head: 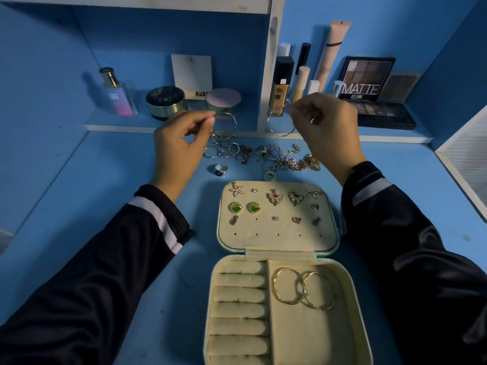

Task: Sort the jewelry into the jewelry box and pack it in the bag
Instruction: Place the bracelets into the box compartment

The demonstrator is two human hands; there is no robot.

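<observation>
Nearest the lens, saw the jewelry box (311, 338) lying open on the desk (79, 167), with ring rolls (238, 296) bare on its left side, two gold hoops (303, 287) in its right compartment and studs (254, 207) pinned across its lid panel. Beyond the box's far-left corner, found the left hand (179, 143) held up, grip pressed thumb to forefinger on a silver hoop (226, 113). Straight beyond the box, noted the loose pile (263, 156) of rings and chains unsorted, with a dark-stoned ring (220, 169) just apart, nearer the box. Beyond the far-right corner, found the right hand (326, 127) held up too, grip pinching a thin silver wire (279, 109).

Judged the step as matching a pair of hoops. Seemed best to keep both pinches light, lift well clear of the pile to avoid snagging a chain, then lay the pair flat in the right compartment beside the gold hoops.

Could not confirm a full hoop in the right grip: too thin, half lost against the cosmetics (283, 85) on the shelf behind. Could not separate single pieces within the pile. Saw no bag anywhere. Lost the box's near edge below the frame.
</observation>
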